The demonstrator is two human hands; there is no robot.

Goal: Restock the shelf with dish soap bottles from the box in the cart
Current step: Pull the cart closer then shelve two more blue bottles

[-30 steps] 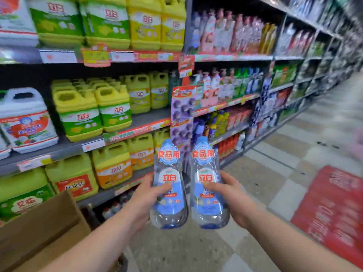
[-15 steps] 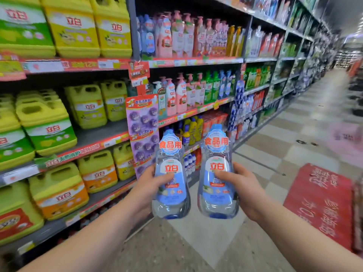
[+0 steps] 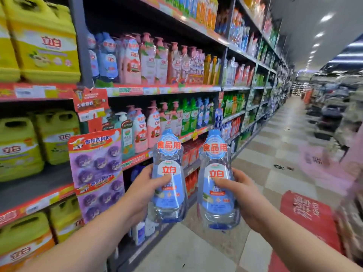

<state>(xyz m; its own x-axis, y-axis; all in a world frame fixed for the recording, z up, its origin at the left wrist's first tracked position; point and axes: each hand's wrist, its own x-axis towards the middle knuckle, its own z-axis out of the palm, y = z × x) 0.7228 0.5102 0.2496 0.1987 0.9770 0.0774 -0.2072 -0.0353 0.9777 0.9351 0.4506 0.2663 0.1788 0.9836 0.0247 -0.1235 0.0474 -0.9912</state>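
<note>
clear plastic with blue labels: grips one dish soap bottle [image 3: 169,185] in the left hand [image 3: 141,191] and a second bottle [image 3: 217,193] in the right hand [image 3: 243,195], thumbs across the labels, holds both upright, side by side and just apart, over the aisle floor [image 3: 196,248] beside the shelf [image 3: 163,90].

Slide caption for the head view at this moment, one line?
Left hand grips the left bottle, right hand the right bottle, both cap-up before the stocked shelf.
</note>
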